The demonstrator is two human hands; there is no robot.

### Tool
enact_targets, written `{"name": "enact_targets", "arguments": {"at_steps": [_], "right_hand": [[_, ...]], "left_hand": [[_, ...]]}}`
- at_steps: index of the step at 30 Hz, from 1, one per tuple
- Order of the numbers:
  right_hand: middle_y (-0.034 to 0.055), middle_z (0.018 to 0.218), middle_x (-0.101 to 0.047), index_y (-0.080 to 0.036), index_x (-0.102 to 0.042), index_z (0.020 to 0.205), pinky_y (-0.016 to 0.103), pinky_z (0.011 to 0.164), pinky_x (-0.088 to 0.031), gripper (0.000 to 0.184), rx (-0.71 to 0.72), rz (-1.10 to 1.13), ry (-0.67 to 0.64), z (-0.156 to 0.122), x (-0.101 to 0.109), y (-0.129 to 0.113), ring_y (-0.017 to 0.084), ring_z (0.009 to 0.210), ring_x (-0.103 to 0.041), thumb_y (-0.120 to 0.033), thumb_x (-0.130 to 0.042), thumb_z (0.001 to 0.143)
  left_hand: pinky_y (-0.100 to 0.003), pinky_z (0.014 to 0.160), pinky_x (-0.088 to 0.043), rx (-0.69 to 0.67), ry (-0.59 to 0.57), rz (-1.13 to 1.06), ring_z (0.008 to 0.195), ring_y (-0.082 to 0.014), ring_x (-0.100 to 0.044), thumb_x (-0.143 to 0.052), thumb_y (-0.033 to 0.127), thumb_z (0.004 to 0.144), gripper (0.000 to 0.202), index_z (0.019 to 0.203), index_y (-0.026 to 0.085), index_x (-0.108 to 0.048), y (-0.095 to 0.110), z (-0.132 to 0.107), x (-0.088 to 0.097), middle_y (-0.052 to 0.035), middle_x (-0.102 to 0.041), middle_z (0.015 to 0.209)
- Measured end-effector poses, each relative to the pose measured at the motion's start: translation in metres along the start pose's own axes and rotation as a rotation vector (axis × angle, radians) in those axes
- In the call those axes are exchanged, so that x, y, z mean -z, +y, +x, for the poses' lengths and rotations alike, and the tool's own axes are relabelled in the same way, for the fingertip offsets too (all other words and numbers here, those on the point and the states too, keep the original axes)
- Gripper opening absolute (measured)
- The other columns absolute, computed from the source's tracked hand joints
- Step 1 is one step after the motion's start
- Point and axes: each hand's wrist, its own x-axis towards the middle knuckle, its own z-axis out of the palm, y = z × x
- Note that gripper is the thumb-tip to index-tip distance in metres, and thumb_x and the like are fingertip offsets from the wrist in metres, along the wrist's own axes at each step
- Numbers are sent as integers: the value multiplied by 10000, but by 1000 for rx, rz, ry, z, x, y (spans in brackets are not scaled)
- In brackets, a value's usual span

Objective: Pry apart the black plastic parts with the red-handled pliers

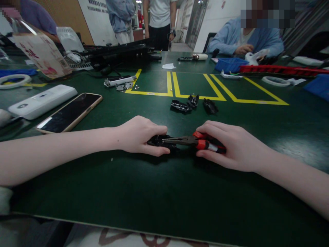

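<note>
My left hand point(144, 136) is closed round a black plastic part point(156, 140), pinching it between thumb and fingers just above the green table. In my right hand point(228, 144) are needle-nose pliers point(189, 140) with red and black handles. Their long jaws point left and reach onto the black part; whether they grip a piece of it I cannot make out. Much of the black part is hidden by my left fingers. Several loose black plastic pieces point(181, 106) lie on the table beyond my hands.
A phone point(70, 111) and a long white device point(43, 101) lie at the left. Small metal parts point(124, 85) rest farther back near yellow tape outlines point(151, 93). Blue bins point(228, 64) and a red strip point(277, 70) are at the right. Other people are across the table.
</note>
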Motion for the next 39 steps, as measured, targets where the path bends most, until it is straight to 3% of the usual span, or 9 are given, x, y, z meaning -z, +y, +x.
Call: {"name": "enact_targets", "arguments": {"at_steps": [19, 24, 33, 39], "right_hand": [[105, 956, -662, -171, -582, 1082, 327, 613, -485, 301, 54, -37, 108, -3, -8, -1, 226, 776, -629, -436, -506, 961], [97, 994, -683, -186, -597, 1116, 356, 690, -499, 262, 78, -23, 182, -6, -10, 4, 227, 841, -644, -263, -372, 1004], [117, 1010, -721, -145, -653, 1091, 466, 840, -479, 266, 137, -133, 226, -6, -4, 6, 285, 957, -647, -241, -432, 978], [79, 1014, -736, -183, -643, 1113, 479, 957, -447, 245, 139, -122, 271, -6, -10, 7, 241, 905, -680, -217, -448, 969]], "left_hand": [[-214, 492, -281, 5, 31, 16, 502, -115, -484, -537, 577, 913, 414, 850, 171, -586, -1, 0, -2, 27, -545, 598], [-213, 494, -293, -7, 27, -4, 509, -113, -485, -546, 567, 914, 404, 853, 169, -582, -3, -1, -2, 33, -543, 611], [-219, 500, -294, -12, 27, -12, 518, -118, -490, -544, 572, 920, 407, 860, 171, -580, -2, -1, -1, 33, -539, 618], [-219, 510, -318, 13, 19, -49, 524, -116, -510, -528, 567, 932, 402, 888, 171, -582, -2, 0, -3, 27, -574, 636]]}}
